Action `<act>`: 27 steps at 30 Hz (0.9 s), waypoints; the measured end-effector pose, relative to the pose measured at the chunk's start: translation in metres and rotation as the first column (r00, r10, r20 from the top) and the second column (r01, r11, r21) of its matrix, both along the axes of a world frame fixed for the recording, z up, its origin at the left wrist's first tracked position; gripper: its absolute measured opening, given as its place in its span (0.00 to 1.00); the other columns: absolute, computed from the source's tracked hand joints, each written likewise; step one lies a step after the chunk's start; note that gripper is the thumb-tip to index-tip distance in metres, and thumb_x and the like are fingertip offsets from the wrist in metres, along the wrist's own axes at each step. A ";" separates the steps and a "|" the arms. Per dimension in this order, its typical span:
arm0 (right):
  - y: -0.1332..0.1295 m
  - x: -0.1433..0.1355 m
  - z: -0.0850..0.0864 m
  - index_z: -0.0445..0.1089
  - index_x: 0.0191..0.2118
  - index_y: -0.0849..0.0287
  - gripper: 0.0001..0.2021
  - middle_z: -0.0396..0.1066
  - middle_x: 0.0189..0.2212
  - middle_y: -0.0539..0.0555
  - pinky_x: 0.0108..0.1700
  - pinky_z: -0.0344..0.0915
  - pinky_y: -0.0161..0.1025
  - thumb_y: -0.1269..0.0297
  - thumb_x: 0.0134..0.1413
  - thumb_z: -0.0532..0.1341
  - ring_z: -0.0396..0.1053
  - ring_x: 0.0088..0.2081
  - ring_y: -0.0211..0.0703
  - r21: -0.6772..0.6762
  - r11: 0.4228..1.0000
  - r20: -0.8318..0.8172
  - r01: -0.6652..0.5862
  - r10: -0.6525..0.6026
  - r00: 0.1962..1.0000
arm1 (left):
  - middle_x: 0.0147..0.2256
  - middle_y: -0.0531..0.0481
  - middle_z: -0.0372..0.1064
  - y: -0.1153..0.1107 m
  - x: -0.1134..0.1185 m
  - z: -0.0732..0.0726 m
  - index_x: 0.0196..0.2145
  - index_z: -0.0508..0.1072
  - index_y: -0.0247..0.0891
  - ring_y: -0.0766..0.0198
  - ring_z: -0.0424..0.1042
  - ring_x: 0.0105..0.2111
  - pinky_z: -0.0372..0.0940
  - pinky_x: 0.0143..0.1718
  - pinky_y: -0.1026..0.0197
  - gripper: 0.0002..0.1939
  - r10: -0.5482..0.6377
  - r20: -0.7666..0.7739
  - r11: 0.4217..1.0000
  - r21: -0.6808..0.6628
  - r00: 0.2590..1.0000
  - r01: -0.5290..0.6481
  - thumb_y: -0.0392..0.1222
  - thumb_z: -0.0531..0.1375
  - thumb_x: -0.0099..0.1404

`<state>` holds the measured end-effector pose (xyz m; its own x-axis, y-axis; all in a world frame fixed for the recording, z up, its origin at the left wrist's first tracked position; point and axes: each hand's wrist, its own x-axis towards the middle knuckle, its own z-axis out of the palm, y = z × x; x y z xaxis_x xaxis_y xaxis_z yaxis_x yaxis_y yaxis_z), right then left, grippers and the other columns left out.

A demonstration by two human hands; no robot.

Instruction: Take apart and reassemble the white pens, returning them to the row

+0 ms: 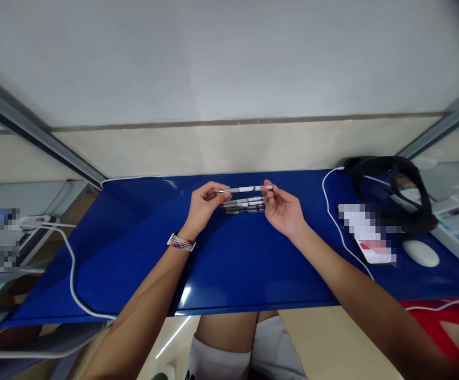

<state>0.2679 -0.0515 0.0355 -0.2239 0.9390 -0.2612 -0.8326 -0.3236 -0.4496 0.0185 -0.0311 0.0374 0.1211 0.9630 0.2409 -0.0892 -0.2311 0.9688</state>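
A white and grey pen (247, 189) is held level between my two hands above the blue tabletop (237, 264). My left hand (209, 203) pinches its pointed grey end between thumb and fingers. At the other end, the fingertips of my right hand (282, 207) close on the pen. Just below it, several similar pens (244, 203) lie side by side on the table, their ends partly hidden by my fingers.
At the right lie a black headset or strap (391, 184), a blurred phone-like item (367, 237) and a white mouse (420, 253). White cables (328, 203) run along both sides. A pale wall (229, 150) stands behind the table, with metal posts (74, 161) at its sides.
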 end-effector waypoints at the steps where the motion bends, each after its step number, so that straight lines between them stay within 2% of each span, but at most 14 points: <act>1: -0.001 -0.001 0.001 0.80 0.53 0.59 0.14 0.87 0.37 0.54 0.36 0.82 0.26 0.71 0.72 0.58 0.85 0.32 0.35 -0.010 1.000 -0.011 0.008 -0.008 1.000 | 0.32 0.49 0.83 0.000 0.000 0.000 0.41 0.84 0.38 0.61 0.81 0.33 0.75 0.38 0.59 0.13 -0.003 0.001 1.000 0.003 1.000 0.003 0.48 0.77 0.63; 5: -0.001 -0.001 0.002 0.80 0.53 0.59 0.14 0.87 0.38 0.55 0.37 0.83 0.27 0.70 0.72 0.58 0.85 0.32 0.36 -0.025 0.999 -0.030 0.021 -0.021 0.999 | 0.32 0.49 0.83 0.002 0.000 -0.001 0.41 0.84 0.39 0.61 0.81 0.33 0.75 0.37 0.59 0.13 -0.006 0.002 1.000 0.012 1.000 0.006 0.48 0.77 0.64; 11: 0.003 0.003 -0.009 0.80 0.49 0.59 0.10 0.87 0.36 0.54 0.39 0.82 0.25 0.73 0.64 0.66 0.85 0.32 0.34 0.050 0.999 0.025 0.008 -0.010 1.000 | 0.32 0.48 0.83 0.001 0.001 -0.001 0.40 0.83 0.38 0.60 0.82 0.34 0.77 0.40 0.57 0.15 -0.005 -0.008 1.000 0.004 1.000 0.005 0.49 0.77 0.62; 17: 0.000 0.001 -0.005 0.80 0.56 0.61 0.15 0.88 0.39 0.57 0.42 0.85 0.31 0.67 0.66 0.64 0.87 0.39 0.41 0.066 0.997 0.012 0.039 -0.040 0.999 | 0.32 0.48 0.83 -0.001 0.001 0.001 0.40 0.83 0.38 0.59 0.83 0.34 0.77 0.40 0.57 0.16 -0.003 -0.001 1.000 -0.009 1.000 0.003 0.51 0.77 0.62; 22: 0.000 0.001 -0.004 0.81 0.51 0.60 0.11 0.87 0.36 0.55 0.39 0.84 0.28 0.70 0.66 0.64 0.86 0.34 0.38 0.047 0.998 0.030 0.037 -0.038 0.999 | 0.32 0.48 0.83 -0.001 0.001 0.000 0.40 0.83 0.38 0.60 0.83 0.34 0.77 0.41 0.57 0.15 -0.010 -0.002 1.000 -0.006 1.000 0.010 0.50 0.77 0.62; 27: 0.001 0.002 -0.006 0.80 0.50 0.58 0.10 0.87 0.38 0.53 0.38 0.83 0.26 0.69 0.65 0.67 0.84 0.32 0.34 0.084 0.996 0.046 0.023 -0.027 0.999 | 0.32 0.48 0.83 0.000 0.002 -0.002 0.40 0.83 0.39 0.60 0.83 0.34 0.78 0.42 0.56 0.14 -0.015 0.002 1.000 -0.002 1.000 0.015 0.49 0.77 0.63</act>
<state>0.2702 -0.0502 0.0296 -0.1891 0.9631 -0.1917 -0.8173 -0.2626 -0.5130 0.0210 -0.0316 0.0353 0.1351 0.9616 0.2388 -0.0945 -0.2274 0.9692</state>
